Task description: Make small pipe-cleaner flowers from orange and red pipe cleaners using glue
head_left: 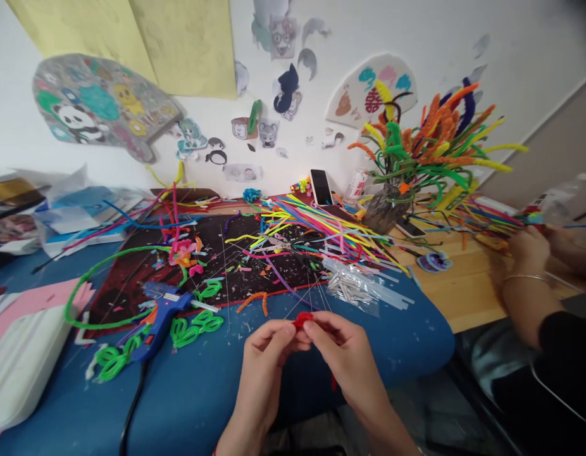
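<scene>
Between my two hands, just over the front edge of the blue table cover, is a red pipe cleaner [303, 318] bent into a small shape. My left hand [274, 345] pinches its left side with thumb and fingers. From the right, my right hand [338, 345] pinches the same piece, and a red end hangs down below that palm. Beyond the hands, an orange pipe cleaner piece [253, 300] lies near the dark mat's edge. To the left rest a blue glue gun [162, 320] and green looped pipe cleaners [197, 328].
Colourful pipe cleaners [316, 225] are heaped on the dark mat [212, 240], beside a bag of white sticks [352, 288]. A vase of pipe-cleaner stems [388, 206] stands at back right. Another person's hand [528, 250] works at the wooden table. A white case [30, 361] lies left.
</scene>
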{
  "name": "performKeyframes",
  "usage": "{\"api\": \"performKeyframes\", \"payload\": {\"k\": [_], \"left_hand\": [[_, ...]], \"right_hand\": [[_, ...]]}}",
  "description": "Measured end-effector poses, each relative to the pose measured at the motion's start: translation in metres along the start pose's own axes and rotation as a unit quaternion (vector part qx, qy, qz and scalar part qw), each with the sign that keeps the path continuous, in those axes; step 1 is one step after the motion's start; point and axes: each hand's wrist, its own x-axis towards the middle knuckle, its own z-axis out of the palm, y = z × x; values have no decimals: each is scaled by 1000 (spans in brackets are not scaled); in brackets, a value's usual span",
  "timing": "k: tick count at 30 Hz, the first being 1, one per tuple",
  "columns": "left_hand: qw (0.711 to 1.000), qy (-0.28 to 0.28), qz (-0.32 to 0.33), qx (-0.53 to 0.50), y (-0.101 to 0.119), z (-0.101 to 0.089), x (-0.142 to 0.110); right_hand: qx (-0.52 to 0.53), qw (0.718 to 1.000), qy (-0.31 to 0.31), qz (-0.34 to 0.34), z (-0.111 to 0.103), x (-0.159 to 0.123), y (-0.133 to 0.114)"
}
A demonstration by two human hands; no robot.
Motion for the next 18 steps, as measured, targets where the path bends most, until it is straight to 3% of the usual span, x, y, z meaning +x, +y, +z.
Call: {"api": "performKeyframes", "payload": {"k": [3, 6, 13, 18], "left_hand": [[997, -45, -26, 60, 12, -8, 2], [989, -57, 5, 137, 20, -14, 2], [977, -9, 70, 200, 19, -16, 1], [960, 15, 114, 257, 23, -18, -1]], "right_hand": [[-9, 1000, -28, 8, -4, 2, -1], [-24, 998, -61, 14, -6, 3, -4], [-71, 992, -103, -29, -4, 7, -7], [-62, 991, -114, -23, -6, 9, -2]]}}
